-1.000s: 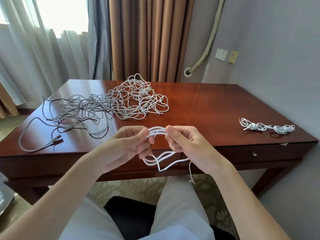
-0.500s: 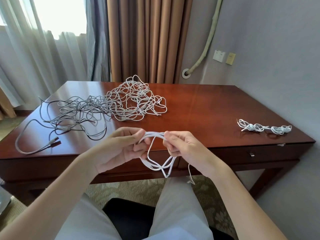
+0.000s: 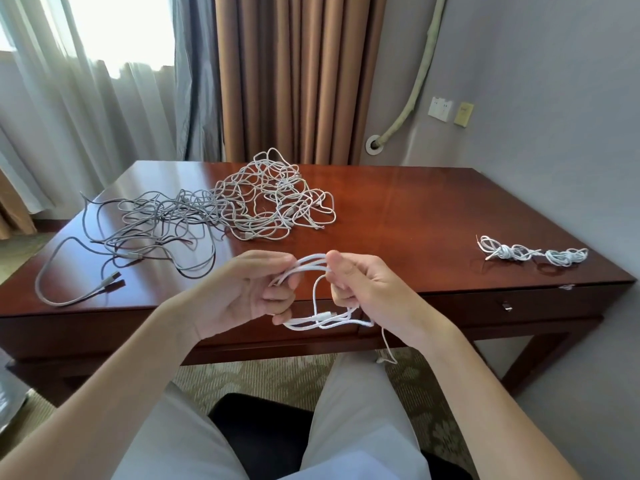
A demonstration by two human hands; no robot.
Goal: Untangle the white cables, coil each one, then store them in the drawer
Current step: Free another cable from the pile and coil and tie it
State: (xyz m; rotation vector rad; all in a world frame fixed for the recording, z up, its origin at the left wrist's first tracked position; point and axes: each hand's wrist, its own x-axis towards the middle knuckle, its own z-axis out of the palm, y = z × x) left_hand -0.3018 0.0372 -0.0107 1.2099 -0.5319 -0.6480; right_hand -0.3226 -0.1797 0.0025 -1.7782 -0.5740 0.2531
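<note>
White cable [image 3: 313,271] loops sit pinched between my left hand [image 3: 242,292] and right hand [image 3: 367,289], two coiled bundles [image 3: 533,254] wait near the desk's [image 3: 433,209] right edge, the tangle [image 3: 242,209] remains.

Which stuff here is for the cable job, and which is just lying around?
For the job: white cable held by left hand and right hand; white tangle; coiled cables; drawer.
Just there: grey cables, curtains, wall sockets.
</note>
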